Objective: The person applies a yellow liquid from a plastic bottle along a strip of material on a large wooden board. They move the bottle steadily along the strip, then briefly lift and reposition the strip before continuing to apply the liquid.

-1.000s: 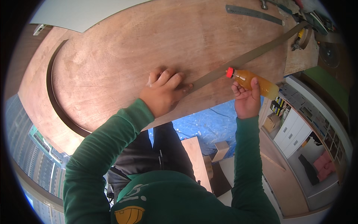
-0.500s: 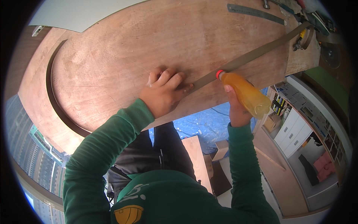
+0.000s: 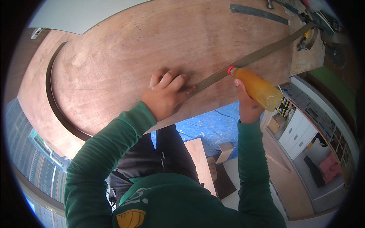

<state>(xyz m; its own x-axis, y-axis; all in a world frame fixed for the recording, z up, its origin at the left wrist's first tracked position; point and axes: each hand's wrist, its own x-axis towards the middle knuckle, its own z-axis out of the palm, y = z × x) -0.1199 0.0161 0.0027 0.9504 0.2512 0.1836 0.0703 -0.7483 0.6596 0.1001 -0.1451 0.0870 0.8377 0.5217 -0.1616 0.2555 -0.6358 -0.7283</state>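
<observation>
My left hand [image 3: 167, 95], fingers curled, presses on the near end of a long olive-brown strip [image 3: 262, 51] lying diagonally on the plywood worktop [image 3: 114, 53]. My right hand [image 3: 248, 102] grips a clear plastic bottle [image 3: 257, 89] of yellow-orange liquid. The bottle is tilted, its red-capped tip on or just over the strip, to the right of my left hand; whether it touches I cannot tell. A curved dark band [image 3: 55, 95] arcs across the worktop at the left.
A steel ruler [image 3: 258, 14], hammer [image 3: 269, 4] and several tools [image 3: 306, 40] lie at the far right. A pale board [image 3: 76, 15] borders the far left. Below are a blue sheet [image 3: 207, 125], wooden boards [image 3: 197, 159] and a white drawer unit [image 3: 296, 133] at the right.
My right hand has turned the bottle over the strip, cap lower, then shifted it slightly up and right along the strip since half a second ago. My left hand stays in place.
</observation>
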